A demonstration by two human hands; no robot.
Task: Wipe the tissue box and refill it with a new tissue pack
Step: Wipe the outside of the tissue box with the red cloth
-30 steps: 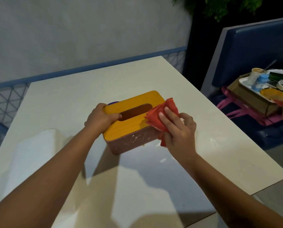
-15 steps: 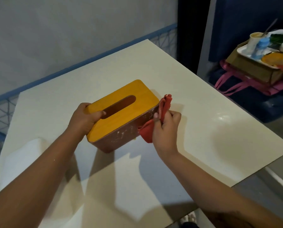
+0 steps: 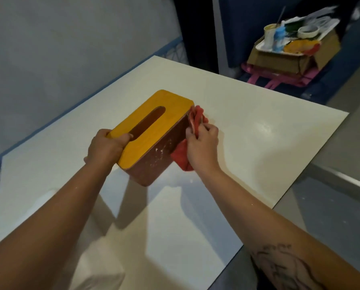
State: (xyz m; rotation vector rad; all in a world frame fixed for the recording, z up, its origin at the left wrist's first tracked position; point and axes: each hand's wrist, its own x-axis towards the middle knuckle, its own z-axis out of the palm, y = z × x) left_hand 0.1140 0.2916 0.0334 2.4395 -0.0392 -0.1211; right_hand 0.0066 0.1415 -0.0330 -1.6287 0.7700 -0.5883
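— What's nearest to you?

— My two bare forearms, reaching in over the white table (image 3: 248, 126). My left hand (image 3: 104, 146) is curled round the near end of the tissue box (image 3: 154, 130), thumb lying on the lid right at the end of the slot.

— And the right?

— My right hand (image 3: 202, 145) has its fingers bunched round a red cloth (image 3: 182, 161) and presses it against the box's right side wall.

— Where does the box sit?

— Mid-table, flat and turned at an angle: yellow lid on, brown walls speckled white. The slot shows only dark, so I can't tell what's inside.

— Further off?

— Past the far edge stands a cardboard box (image 3: 279, 61) with a white tray (image 3: 262, 46) on top. The tray holds a pale cup (image 3: 269, 35), a blue bottle (image 3: 279, 38), a white ring (image 3: 307, 31) and something yellow and red. Pink straps (image 3: 262, 78) lie beneath the cardboard.
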